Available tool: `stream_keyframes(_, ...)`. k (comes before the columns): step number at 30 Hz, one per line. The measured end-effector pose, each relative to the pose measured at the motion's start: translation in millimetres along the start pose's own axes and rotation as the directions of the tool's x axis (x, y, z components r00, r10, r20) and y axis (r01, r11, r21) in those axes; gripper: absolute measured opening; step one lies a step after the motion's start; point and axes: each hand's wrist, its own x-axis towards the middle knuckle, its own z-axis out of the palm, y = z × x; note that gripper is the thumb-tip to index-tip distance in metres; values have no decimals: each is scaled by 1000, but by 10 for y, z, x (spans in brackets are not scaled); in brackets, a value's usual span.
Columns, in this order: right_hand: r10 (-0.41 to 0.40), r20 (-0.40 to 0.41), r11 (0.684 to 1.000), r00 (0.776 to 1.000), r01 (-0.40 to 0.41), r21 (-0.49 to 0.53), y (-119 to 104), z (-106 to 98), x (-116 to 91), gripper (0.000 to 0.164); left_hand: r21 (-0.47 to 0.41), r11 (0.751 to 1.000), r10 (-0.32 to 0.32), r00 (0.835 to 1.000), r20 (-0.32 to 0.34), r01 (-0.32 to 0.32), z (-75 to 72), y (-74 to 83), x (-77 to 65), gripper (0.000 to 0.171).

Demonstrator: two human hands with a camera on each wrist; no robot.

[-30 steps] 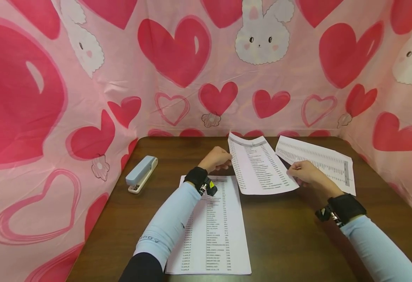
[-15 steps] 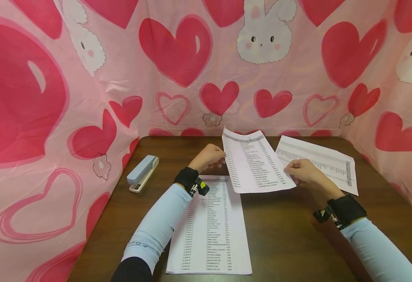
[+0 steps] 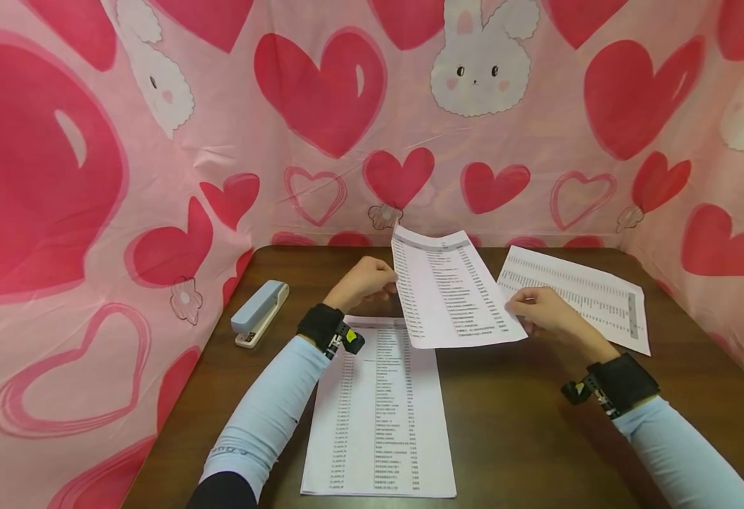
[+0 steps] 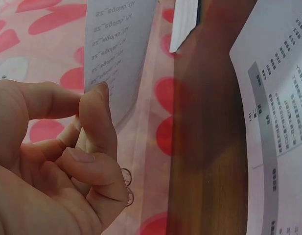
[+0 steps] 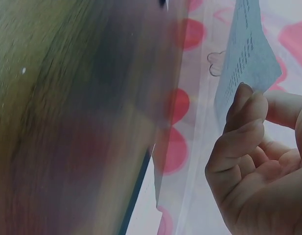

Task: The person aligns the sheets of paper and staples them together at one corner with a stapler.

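A printed sheet of paper (image 3: 451,293) is held up above the table, its far edge bent upward. My left hand (image 3: 364,281) pinches its left edge between thumb and forefinger; the left wrist view shows the same pinch on the paper (image 4: 116,54). At the sheet's lower right edge, my right hand (image 3: 543,309) pinches it too, and in the right wrist view the paper (image 5: 253,63) rises from between thumb and fingers. Beneath and to the left lies a paper stack (image 3: 378,424), its top page covered in printed rows. The raised sheet hides the stack's upper right corner.
A blue and white stapler (image 3: 260,313) stands at the left of the brown wooden table (image 3: 505,424). Another printed sheet (image 3: 607,304) lies askew at the back right, partly behind my right hand. A pink cloth with hearts (image 3: 321,92) hangs around the table.
Both hands have carried the raised sheet to the left, the left hand shifting more than the right. The sheet's far edge has risen slightly. The stack and stapler stay in place.
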Motion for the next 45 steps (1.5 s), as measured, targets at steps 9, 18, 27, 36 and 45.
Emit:
stream_keyframes(9,-1,24,999,1000,0,54,-106,65,-40,34,8,1000,10,1000,-11,-10,-134,-22,-128,20)
stream_keyframes(18,-36,27,995,999,34,96,-244,146,-106,32,25,999,23,999,-30,-22,-246,-66,-239,22)
stream_keyframes(27,-29,65,985,997,17,170,-346,253,-140,35,18,1000,5,999,-44,-4,-361,-134,-317,21)
stream_keyframes(36,-37,70,977,997,21,210,-416,322,-154,35,44,999,1,999,-44,1,-478,-204,-408,21)
stream_keyframes(45,-67,116,963,991,34,266,-514,368,-203,36,49,999,24,999,-41,-22,-619,-261,-544,21)
